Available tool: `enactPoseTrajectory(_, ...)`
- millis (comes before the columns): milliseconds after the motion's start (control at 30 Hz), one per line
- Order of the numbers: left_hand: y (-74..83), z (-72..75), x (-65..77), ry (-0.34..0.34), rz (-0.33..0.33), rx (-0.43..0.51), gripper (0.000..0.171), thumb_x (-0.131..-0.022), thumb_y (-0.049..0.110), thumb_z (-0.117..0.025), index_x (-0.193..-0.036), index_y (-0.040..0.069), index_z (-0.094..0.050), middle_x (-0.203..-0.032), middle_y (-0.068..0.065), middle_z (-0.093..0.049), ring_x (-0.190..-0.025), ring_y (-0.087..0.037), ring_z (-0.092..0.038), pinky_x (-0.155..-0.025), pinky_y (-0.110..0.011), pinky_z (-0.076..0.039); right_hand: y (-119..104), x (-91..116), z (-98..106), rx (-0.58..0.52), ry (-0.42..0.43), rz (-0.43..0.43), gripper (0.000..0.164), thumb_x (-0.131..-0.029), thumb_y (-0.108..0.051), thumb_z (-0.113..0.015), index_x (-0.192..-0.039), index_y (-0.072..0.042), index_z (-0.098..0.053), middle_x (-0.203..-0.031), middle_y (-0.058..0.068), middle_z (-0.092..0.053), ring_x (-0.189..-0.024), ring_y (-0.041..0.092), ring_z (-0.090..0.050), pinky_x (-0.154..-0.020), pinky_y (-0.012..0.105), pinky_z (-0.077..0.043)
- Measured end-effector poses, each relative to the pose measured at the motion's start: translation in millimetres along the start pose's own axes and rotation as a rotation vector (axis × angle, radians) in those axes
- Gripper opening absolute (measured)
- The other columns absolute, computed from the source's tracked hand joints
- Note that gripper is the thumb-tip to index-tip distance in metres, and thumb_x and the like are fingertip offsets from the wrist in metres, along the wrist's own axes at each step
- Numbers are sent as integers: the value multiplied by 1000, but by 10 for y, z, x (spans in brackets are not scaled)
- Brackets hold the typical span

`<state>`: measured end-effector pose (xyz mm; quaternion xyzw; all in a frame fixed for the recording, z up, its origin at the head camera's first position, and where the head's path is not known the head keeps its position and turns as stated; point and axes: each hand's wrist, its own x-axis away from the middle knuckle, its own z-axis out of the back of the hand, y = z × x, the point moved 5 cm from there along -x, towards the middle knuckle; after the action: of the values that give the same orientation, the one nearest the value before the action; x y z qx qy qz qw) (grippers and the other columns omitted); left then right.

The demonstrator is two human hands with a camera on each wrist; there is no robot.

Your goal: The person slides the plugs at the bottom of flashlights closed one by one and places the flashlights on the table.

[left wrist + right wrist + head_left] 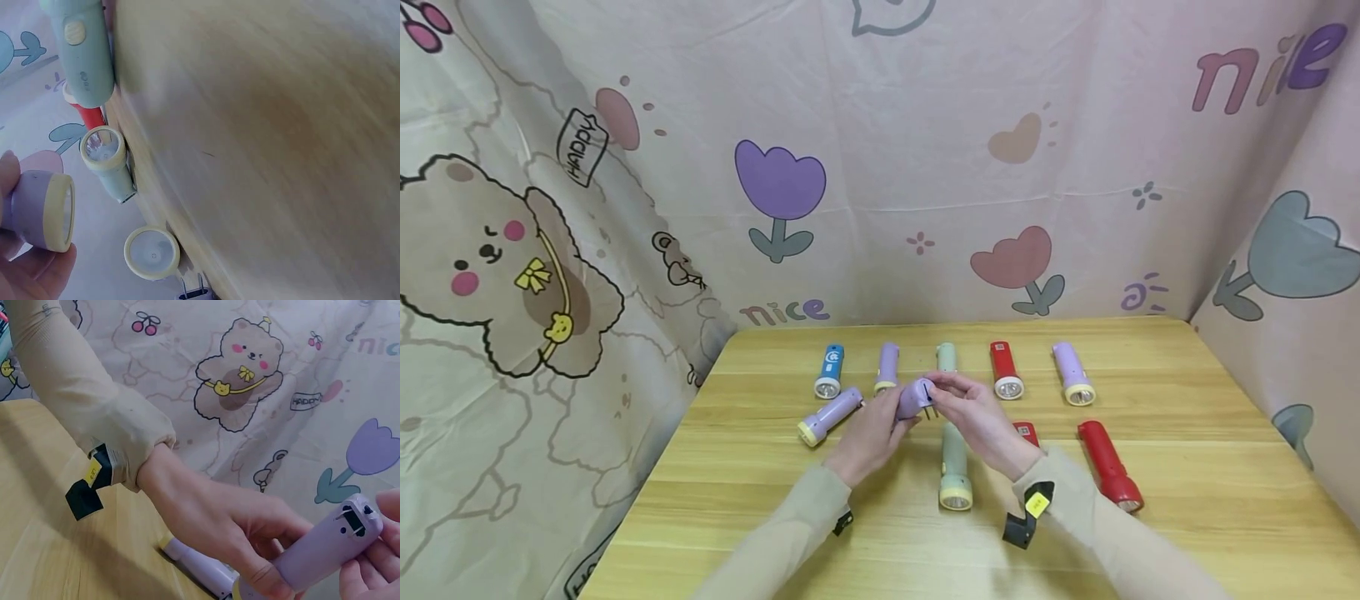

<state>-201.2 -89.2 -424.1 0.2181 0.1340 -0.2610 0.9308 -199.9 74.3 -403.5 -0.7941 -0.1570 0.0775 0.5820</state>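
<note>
My left hand (867, 439) grips a purple flashlight (912, 400) around its body, above the table. In the right wrist view, two metal plug prongs stick out of the tail of this flashlight (328, 550). At that tail end my right hand (985, 421) holds on with thumb and fingers (369, 565). Its cream-rimmed head (57, 212) shows in the left wrist view. Below the hands lies a green flashlight (955, 467), lens toward me. Left of them another purple flashlight (831, 415) lies at a slant.
Along the back of the wooden table (722, 500) lie a blue flashlight (831, 367), a purple one (887, 358), a green one (947, 356), a red one (1003, 362) and another purple one (1071, 371). A red flashlight (1105, 458) lies at right; another (1026, 432) is partly hidden by my right wrist.
</note>
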Motion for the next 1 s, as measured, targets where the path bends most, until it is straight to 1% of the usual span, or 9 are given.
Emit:
enactPoseTrajectory(167,17,13,3,45,-27,-49,38,-98,24,-66,-131,10,-54,-122,-11,-70,-114,-25,-69,-98,-40,-58,46,13,20,-22,-31,16,50,-99,-5,-61,-145,6,-46,-119,-10,-69,-112,2,-63,-98,17,-52)
enactPoseTrajectory(267,37,54,-7,86,-58,-62,36,-96,22,-69,-128,10,-56,-120,-10,-71,-112,-25,-70,-93,-41,-60,61,19,33,-49,-60,24,52,-99,-4,-60,-147,6,-44,-118,-12,-69,-112,1,-62,-97,17,-52)
enactPoseTrajectory(367,46,86,-18,103,-74,-65,37,-95,22,-70,-128,12,-56,-122,-8,-71,-113,-24,-69,-93,-41,-60,66,21,42,-74,-77,35,51,-99,-4,-60,-146,5,-46,-118,-12,-69,-112,2,-63,-97,17,-53)
enactPoseTrajectory(433,43,91,-20,96,-77,-59,37,-96,22,-70,-129,12,-56,-123,-8,-71,-115,-23,-69,-95,-41,-59,71,22,44,-81,-87,44,48,-98,-4,-61,-144,2,-50,-119,-11,-70,-113,2,-63,-98,17,-53)
enactPoseTrajectory(567,28,88,-16,85,-74,-43,36,-97,20,-68,-130,13,-56,-125,-7,-70,-117,-23,-68,-98,-39,-58,96,22,42,-123,-108,43,39,-98,-3,-61,-136,-10,-62,-121,-12,-70,-115,3,-63,-99,18,-53)
enactPoseTrajectory(667,21,88,-12,89,-75,-30,36,-96,19,-69,-130,12,-56,-125,-7,-71,-116,-23,-69,-98,-39,-59,112,18,40,-147,-118,44,36,-98,-2,-60,-130,-16,-67,-122,-13,-70,-115,3,-62,-98,18,-53)
enactPoseTrajectory(733,19,90,-9,92,-73,-27,37,-96,19,-69,-130,12,-57,-125,-7,-71,-116,-23,-69,-98,-40,-59,119,12,41,-151,-118,46,38,-98,-1,-60,-134,-14,-65,-122,-13,-70,-116,3,-62,-98,17,-53)
enactPoseTrajectory(900,13,79,-7,97,-72,-39,39,-96,20,-69,-132,11,-57,-125,-8,-71,-116,-24,-69,-98,-39,-59,134,-2,45,-160,-134,48,48,-97,-1,-61,-145,-1,-52,-123,-13,-70,-117,2,-62,-100,17,-52)
enactPoseTrajectory(1000,10,74,-11,103,-79,-47,41,-96,19,-70,-133,11,-56,-126,-7,-71,-116,-24,-69,-98,-40,-59,136,-7,41,-169,-150,53,44,-97,0,-61,-140,-9,-60,-123,-12,-70,-117,2,-62,-100,17,-52)
